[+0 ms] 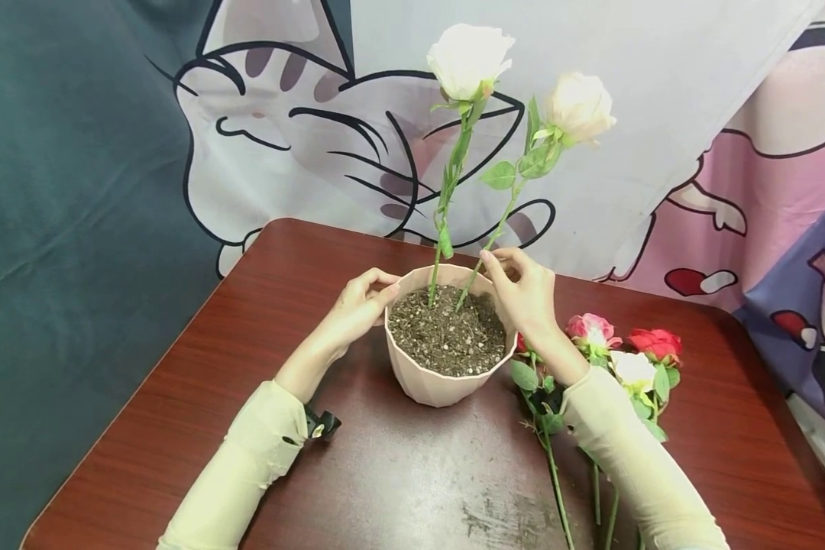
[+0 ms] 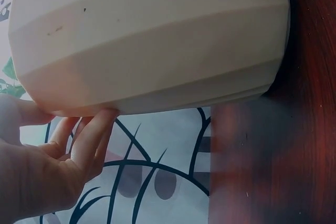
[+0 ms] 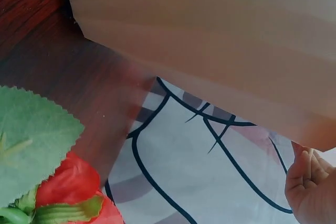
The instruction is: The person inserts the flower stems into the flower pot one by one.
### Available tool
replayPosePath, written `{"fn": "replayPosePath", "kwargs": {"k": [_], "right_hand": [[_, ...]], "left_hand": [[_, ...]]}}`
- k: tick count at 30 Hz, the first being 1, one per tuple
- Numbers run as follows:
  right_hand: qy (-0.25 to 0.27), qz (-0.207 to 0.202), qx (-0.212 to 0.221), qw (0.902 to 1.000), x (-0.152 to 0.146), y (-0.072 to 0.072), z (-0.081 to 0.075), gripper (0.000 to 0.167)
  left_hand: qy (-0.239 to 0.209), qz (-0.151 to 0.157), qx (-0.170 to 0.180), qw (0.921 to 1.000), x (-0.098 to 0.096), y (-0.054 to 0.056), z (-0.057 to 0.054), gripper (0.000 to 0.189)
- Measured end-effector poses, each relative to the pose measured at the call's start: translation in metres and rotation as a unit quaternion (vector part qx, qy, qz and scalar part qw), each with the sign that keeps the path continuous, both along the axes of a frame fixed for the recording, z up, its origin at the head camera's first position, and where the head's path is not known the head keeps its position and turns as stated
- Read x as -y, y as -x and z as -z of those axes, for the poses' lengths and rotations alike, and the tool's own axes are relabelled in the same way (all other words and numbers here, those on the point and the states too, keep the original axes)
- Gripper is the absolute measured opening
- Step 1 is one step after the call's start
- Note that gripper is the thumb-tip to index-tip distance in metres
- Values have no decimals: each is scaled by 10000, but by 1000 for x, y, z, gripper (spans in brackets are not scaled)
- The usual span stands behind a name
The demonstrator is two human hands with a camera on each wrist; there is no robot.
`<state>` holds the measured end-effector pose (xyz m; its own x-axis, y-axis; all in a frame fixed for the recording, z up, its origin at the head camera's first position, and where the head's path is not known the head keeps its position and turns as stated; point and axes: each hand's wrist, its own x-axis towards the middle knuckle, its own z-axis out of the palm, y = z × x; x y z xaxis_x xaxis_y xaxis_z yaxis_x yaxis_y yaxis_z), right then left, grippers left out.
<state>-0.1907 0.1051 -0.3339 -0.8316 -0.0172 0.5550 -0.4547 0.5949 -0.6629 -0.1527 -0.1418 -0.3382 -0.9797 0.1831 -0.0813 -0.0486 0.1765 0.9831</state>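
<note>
A pale pink faceted flower pot (image 1: 422, 374), filled with dark soil (image 1: 447, 336), stands on the table. A white artificial rose (image 1: 469, 61) rises upright from the soil. To its right, a cream rose (image 1: 579, 108) leans rightward, its stem's lower end at the soil. My right hand (image 1: 525, 294) pinches that stem just above the pot's rim. At the pot's left side, my left hand (image 1: 357, 309) grips the rim; its fingers (image 2: 92, 137) touch the outer wall in the left wrist view. The pot hides part of my right hand in the right wrist view.
Several loose roses lie on the right of the brown table (image 1: 247, 336), among them a pink rose (image 1: 593, 330), a red rose (image 1: 655, 344) and a white rose (image 1: 634, 370). My right forearm passes over them. A cat-printed cloth (image 1: 296, 153) hangs behind the table.
</note>
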Motion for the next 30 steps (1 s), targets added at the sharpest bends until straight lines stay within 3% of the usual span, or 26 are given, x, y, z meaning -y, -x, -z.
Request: {"fn": "replayPosePath", "kwargs": {"k": [6, 15, 20, 30], "right_hand": [[49, 91, 246, 9996, -18, -2, 1, 30], [-616, 253, 586, 9961, -63, -6, 4, 40], [-1247, 346, 962, 9869, -93, -21, 7, 43], [-2117, 73, 1521, 9654, -142, -60, 19, 37]], "left_hand": [[-29, 42, 70, 10000, -2, 1, 1, 28], [8, 39, 125, 9999, 2, 4, 0, 28], [104, 70, 145, 9998, 2, 6, 0, 29], [141, 73, 230, 9996, 2, 9, -2, 29]]}}
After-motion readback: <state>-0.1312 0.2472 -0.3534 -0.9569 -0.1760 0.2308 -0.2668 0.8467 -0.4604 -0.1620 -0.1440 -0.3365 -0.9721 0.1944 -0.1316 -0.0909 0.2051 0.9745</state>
